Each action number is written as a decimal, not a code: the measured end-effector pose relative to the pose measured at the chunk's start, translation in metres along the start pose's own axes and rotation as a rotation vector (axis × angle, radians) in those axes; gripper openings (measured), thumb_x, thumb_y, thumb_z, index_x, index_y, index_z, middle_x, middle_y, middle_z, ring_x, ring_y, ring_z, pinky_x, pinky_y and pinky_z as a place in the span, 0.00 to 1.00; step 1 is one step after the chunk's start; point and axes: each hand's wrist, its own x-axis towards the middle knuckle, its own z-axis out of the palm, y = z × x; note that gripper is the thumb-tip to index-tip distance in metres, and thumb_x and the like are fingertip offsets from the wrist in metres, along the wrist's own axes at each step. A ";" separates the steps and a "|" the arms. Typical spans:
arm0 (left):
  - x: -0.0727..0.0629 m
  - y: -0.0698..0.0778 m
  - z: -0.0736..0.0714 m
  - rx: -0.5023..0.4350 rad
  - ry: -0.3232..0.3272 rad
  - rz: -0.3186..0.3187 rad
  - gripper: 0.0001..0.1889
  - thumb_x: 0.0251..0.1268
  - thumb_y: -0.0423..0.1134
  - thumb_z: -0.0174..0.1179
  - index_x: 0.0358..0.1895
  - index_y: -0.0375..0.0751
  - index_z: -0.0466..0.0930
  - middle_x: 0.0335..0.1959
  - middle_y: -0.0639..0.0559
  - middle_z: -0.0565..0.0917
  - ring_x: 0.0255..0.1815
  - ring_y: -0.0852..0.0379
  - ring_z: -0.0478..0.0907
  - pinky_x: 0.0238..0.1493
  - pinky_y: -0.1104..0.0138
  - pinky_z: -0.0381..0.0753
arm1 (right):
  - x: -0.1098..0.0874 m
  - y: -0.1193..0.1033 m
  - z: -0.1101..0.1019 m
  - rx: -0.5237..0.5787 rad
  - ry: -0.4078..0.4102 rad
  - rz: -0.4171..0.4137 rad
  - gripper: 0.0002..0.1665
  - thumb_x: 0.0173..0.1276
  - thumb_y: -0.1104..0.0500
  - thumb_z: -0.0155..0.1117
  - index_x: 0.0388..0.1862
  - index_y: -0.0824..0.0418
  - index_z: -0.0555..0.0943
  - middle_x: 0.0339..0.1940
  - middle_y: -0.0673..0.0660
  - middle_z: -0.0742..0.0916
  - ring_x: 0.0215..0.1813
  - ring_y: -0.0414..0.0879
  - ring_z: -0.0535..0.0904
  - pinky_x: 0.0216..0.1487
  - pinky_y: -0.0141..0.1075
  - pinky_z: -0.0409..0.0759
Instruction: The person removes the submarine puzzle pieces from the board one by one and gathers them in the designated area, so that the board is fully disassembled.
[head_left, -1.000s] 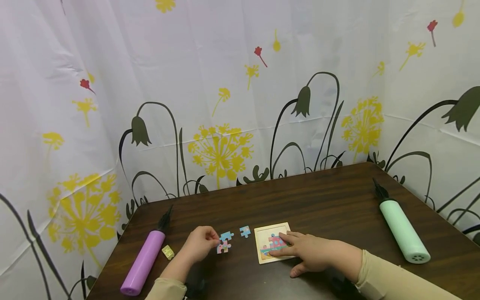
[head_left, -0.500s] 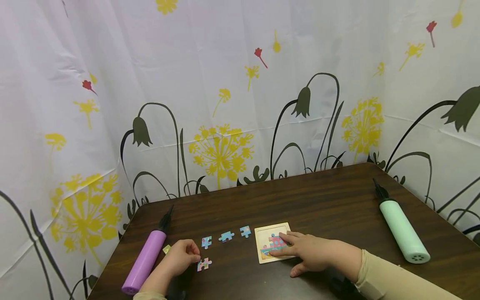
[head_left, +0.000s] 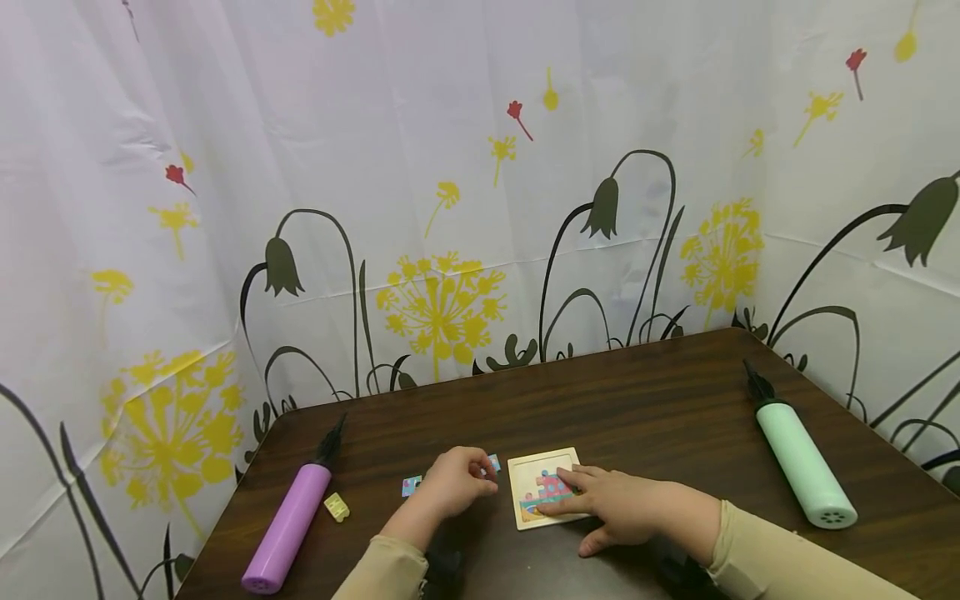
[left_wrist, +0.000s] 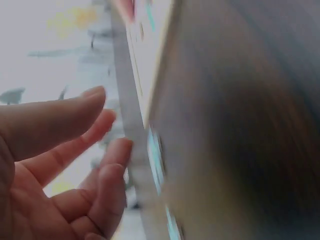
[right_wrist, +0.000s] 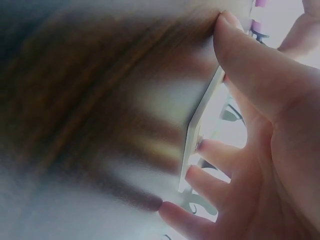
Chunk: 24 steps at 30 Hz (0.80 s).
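Observation:
My left hand (head_left: 450,483) hovers over the puzzle pieces left of the wooden puzzle tray (head_left: 528,476). In the left wrist view its thumb (left_wrist: 65,122) and fingers stand apart with nothing between them. One blue piece (head_left: 411,486) shows behind the left wrist, and the edge of another blue piece (head_left: 494,462) beyond the fingertips. The pink piece is hidden from the head view. My right hand (head_left: 618,504) lies spread, fingers on the tray and the partly assembled pink and teal picture (head_left: 552,487), thumb on the table.
A purple hand pump (head_left: 288,529) with a black nozzle lies at the left, and a small yellow block (head_left: 337,507) beside it. Toward the right edge lies a mint green hand pump (head_left: 806,465). A flower-printed curtain (head_left: 465,200) hangs behind the dark wooden table (head_left: 637,392).
My left hand drew the pink piece leftward, then came off it and moved right toward the tray, over the blue pieces. The right hand stays on the tray.

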 end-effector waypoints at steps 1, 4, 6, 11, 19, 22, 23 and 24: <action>0.005 0.006 0.006 0.008 -0.018 0.012 0.07 0.54 0.33 0.71 0.34 0.40 0.82 0.23 0.54 0.76 0.23 0.58 0.71 0.25 0.63 0.71 | 0.000 0.000 0.000 -0.002 0.002 -0.003 0.40 0.62 0.36 0.65 0.74 0.26 0.63 0.78 0.57 0.61 0.76 0.59 0.56 0.64 0.59 0.64; 0.019 0.025 0.024 0.046 -0.059 0.003 0.11 0.52 0.35 0.73 0.37 0.39 0.82 0.24 0.54 0.77 0.24 0.57 0.72 0.27 0.61 0.72 | -0.001 0.000 -0.001 -0.012 0.011 -0.024 0.40 0.63 0.36 0.64 0.74 0.29 0.63 0.78 0.58 0.62 0.75 0.60 0.56 0.63 0.60 0.65; 0.026 0.034 0.035 0.085 -0.075 -0.021 0.14 0.51 0.37 0.74 0.39 0.40 0.81 0.28 0.53 0.80 0.28 0.55 0.74 0.32 0.59 0.75 | -0.002 0.000 -0.001 -0.015 0.019 -0.042 0.41 0.63 0.37 0.64 0.75 0.31 0.64 0.78 0.60 0.62 0.75 0.61 0.56 0.63 0.61 0.65; 0.031 0.044 0.052 0.180 -0.067 -0.079 0.17 0.50 0.40 0.75 0.37 0.40 0.77 0.32 0.51 0.80 0.31 0.53 0.73 0.38 0.55 0.75 | -0.001 0.001 0.001 -0.004 0.019 -0.059 0.40 0.63 0.36 0.63 0.74 0.32 0.65 0.78 0.59 0.61 0.75 0.61 0.56 0.63 0.61 0.65; 0.031 0.044 0.057 0.191 -0.017 -0.072 0.17 0.48 0.39 0.75 0.28 0.42 0.72 0.25 0.53 0.73 0.26 0.54 0.69 0.32 0.59 0.71 | -0.001 0.001 0.002 0.015 0.025 -0.033 0.40 0.63 0.36 0.65 0.74 0.32 0.66 0.78 0.61 0.61 0.76 0.61 0.55 0.64 0.60 0.64; 0.031 0.044 0.057 0.180 -0.023 -0.069 0.17 0.48 0.38 0.75 0.29 0.42 0.72 0.26 0.53 0.73 0.26 0.53 0.69 0.32 0.59 0.71 | -0.003 0.000 0.003 0.020 0.036 -0.015 0.40 0.62 0.36 0.66 0.73 0.31 0.66 0.77 0.63 0.61 0.76 0.62 0.55 0.63 0.60 0.65; 0.031 0.044 0.057 0.180 -0.024 -0.069 0.17 0.48 0.38 0.75 0.29 0.42 0.72 0.27 0.52 0.72 0.26 0.53 0.68 0.32 0.59 0.71 | -0.004 -0.001 0.003 0.021 0.040 -0.009 0.40 0.62 0.36 0.66 0.73 0.31 0.67 0.77 0.63 0.62 0.76 0.62 0.56 0.63 0.60 0.65; 0.031 0.044 0.057 0.180 -0.024 -0.070 0.17 0.48 0.38 0.75 0.29 0.42 0.72 0.27 0.52 0.72 0.27 0.53 0.68 0.32 0.59 0.70 | -0.005 -0.001 0.003 0.021 0.041 -0.004 0.40 0.61 0.36 0.66 0.73 0.31 0.67 0.77 0.63 0.62 0.75 0.62 0.56 0.63 0.60 0.66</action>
